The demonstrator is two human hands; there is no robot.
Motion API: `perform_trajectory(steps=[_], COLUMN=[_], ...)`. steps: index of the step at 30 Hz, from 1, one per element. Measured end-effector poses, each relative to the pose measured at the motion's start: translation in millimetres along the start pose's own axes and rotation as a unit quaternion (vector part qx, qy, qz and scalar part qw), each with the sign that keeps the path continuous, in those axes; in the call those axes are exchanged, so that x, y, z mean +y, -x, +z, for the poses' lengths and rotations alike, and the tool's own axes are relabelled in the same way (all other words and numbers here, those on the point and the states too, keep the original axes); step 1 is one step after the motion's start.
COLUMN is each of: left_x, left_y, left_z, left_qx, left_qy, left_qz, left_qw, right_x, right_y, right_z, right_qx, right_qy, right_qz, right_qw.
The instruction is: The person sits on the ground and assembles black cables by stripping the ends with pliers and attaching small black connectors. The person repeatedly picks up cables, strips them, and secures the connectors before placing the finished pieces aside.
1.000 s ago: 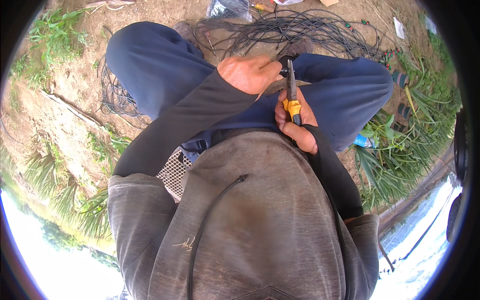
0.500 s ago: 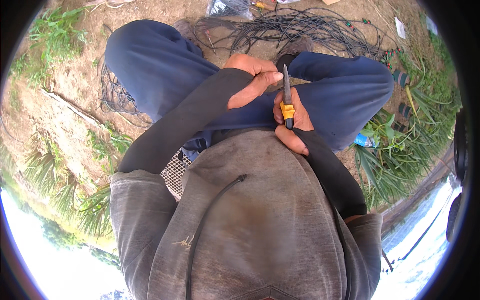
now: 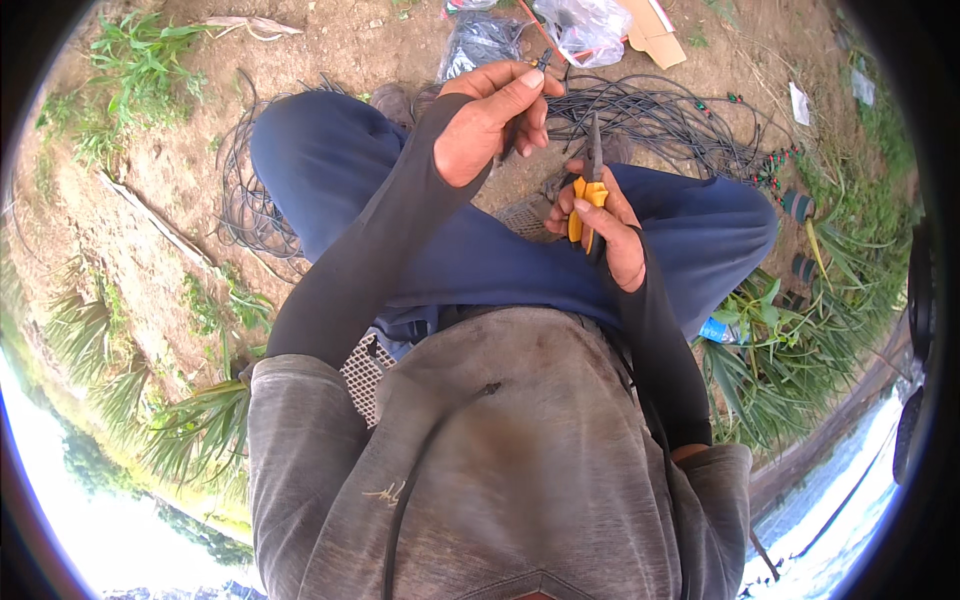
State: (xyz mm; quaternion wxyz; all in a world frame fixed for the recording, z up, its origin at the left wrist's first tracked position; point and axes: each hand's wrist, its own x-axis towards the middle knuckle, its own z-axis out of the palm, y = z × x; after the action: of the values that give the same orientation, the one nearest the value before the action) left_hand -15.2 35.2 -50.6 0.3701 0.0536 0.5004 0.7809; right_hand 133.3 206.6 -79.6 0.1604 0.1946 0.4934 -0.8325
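My left hand (image 3: 490, 120) is raised beyond my left thigh, its thumb and forefinger pinching a small black fitting (image 3: 543, 60). The fitting's tip sticks up past my fingers; its lower part is hidden by them. Over my right thigh, my right hand (image 3: 618, 232) holds pliers with yellow handles (image 3: 592, 192). Their long dark jaws point away from me, and the handles lie in my palm under the thumb. A gap separates the pliers from the fitting.
Tangled black tubing (image 3: 680, 120) covers the ground ahead, with more coils (image 3: 250, 205) by my left knee. Plastic bags (image 3: 590, 28) and a cardboard piece (image 3: 655, 35) lie at the far side. Leafy plants (image 3: 790, 360) grow at right, beside a blue-labelled bottle (image 3: 722, 331).
My left hand has moved up and away from the pliers, and the black fitting now shows in its fingertips. My right hand with the pliers has shifted slightly to the right.
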Motion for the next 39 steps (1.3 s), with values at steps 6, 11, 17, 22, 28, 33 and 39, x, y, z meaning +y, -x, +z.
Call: perform_trajectory(steps=[6,11,17,22,28,33,39], left_x=[-30,-48,-34,9,117,164,170], left_y=[17,66,31,-55,-94,-90,-100], left_z=[28,24,-12,-64,-218,-295,-258], left_qx=[-0.075,-0.063,0.180,0.087,0.094,0.197,0.313], left_qy=[0.125,0.103,0.038,0.377,0.293,0.148,-0.031], left_qz=[-0.077,-0.186,-0.138,-0.041,0.152,0.237,0.276], left_qw=[0.986,0.975,0.973,0.921,0.939,0.940,0.908], right_x=[10,-11,-73,-59,28,134,163], right_y=[-65,-86,-75,-77,-118,-166,-196], right_z=[-8,-17,7,17,-70,-123,-136], right_qx=[-0.090,0.005,-0.155,-0.289,-0.090,0.128,0.118], right_qy=[-0.268,-0.203,0.000,0.079,0.150,0.258,0.625], right_qz=[0.030,0.006,-0.030,0.041,0.055,0.129,0.187], right_qw=[0.959,0.979,0.987,0.953,0.983,0.949,0.749])
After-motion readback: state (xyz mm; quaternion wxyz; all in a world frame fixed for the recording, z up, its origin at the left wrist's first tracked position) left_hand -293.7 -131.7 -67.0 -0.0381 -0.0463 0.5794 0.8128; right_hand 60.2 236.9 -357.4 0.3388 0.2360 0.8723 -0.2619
